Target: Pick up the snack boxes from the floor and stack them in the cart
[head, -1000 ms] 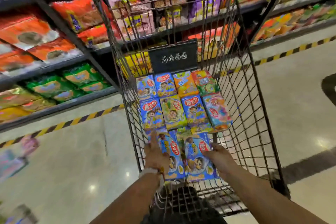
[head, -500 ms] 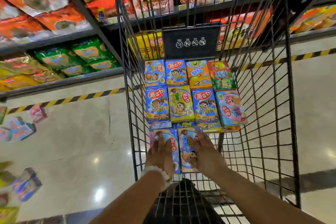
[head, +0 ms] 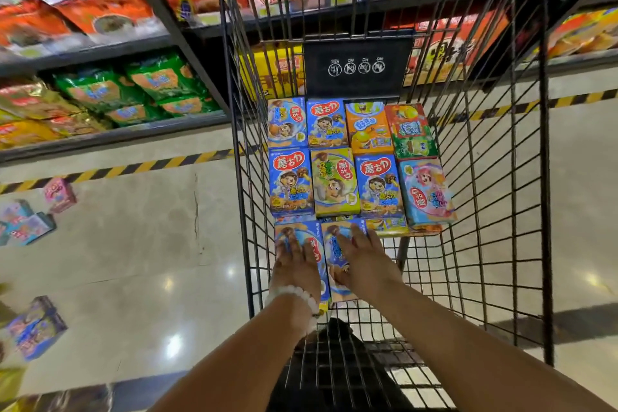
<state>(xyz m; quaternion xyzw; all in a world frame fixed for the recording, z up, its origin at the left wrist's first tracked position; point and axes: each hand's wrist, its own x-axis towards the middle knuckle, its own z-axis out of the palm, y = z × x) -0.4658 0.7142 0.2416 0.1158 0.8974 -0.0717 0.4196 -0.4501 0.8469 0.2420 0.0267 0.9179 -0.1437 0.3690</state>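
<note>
A: Snack boxes (head: 334,182) are lying flat in rows in the cart (head: 495,211); more are lying on the floor (head: 133,244).
B: Left hand (head: 296,261) and right hand (head: 359,259), flat-fingered, are pressing the two nearest boxes level, probably for stacking.

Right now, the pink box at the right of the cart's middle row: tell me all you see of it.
The pink box is a printed carton, pink and pale blue, with a cartoon face and a red logo. It lies flat, face up, slightly skewed, by the cart's right wall. Its left edge meets a blue box; it rests on boxes beneath. No hand touches it.
</note>
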